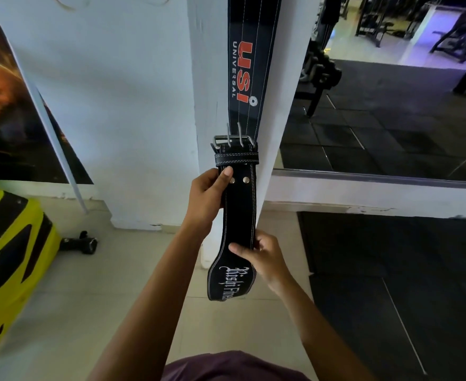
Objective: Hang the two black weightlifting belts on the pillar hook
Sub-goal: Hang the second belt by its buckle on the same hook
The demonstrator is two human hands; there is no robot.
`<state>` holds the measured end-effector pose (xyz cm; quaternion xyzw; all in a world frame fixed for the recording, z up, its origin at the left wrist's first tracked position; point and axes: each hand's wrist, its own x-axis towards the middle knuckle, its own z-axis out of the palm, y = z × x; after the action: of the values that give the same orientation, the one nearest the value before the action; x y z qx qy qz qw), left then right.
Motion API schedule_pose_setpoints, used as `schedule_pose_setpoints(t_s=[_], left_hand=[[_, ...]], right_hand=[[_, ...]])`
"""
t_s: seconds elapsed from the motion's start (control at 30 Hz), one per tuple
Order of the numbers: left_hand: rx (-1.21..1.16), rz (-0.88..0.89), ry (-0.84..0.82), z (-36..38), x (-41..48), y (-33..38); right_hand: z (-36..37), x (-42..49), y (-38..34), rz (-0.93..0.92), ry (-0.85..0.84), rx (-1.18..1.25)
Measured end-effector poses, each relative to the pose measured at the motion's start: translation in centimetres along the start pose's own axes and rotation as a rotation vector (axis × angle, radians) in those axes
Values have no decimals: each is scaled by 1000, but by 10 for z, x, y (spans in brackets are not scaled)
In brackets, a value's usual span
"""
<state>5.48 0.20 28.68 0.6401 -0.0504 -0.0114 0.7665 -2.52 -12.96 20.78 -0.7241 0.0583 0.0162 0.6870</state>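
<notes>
One black belt with red "USI UNIVERSAL" lettering hangs flat down the white pillar, its top beyond the frame, so the hook is hidden. I hold a second black belt upright in front of the pillar; its steel buckle points up and overlaps the hanging belt's lower end. My left hand grips this belt just under the buckle loop. My right hand grips it lower, above the white script lettering on its wide part.
A wall mirror right of the pillar reflects gym machines and dark floor tiles. A black rubber mat covers the floor at right. A yellow and black object stands at left, with a small black dumbbell beside it.
</notes>
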Motion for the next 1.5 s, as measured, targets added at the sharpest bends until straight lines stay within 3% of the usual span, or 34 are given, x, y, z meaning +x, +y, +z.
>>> schedule_pose_setpoints(t_s=[0.13, 0.33, 0.5, 0.67, 0.83, 0.97, 1.2, 1.4, 1.5], left_hand=[[16, 7, -86, 4, -3, -3], [-95, 27, -170, 3, -16, -18], [94, -126, -282, -31, -41, -70], [140, -161, -226, -27, -67, -91], [-65, -28, -133, -7, -45, -37], [-110, -33, -79, -4, -31, -12], [-159, -76, -194, -7, -41, -21], [125, -211, -297, -17, -80, -81], [88, -235, -267, -19, -83, -80]], right_hand=[[-3, 19, -37, -149, 40, 74], [-3, 34, -61, -198, 86, 211], [-7, 37, -70, -173, 192, 342], [-8, 32, -76, -202, 141, 293], [-3, 17, -65, -176, 91, 252], [0, 10, -62, -176, 65, 248], [-5, 1, -64, -196, 104, 266], [-15, 4, -66, -181, 163, 319], [-15, -2, -63, -174, 137, 281]])
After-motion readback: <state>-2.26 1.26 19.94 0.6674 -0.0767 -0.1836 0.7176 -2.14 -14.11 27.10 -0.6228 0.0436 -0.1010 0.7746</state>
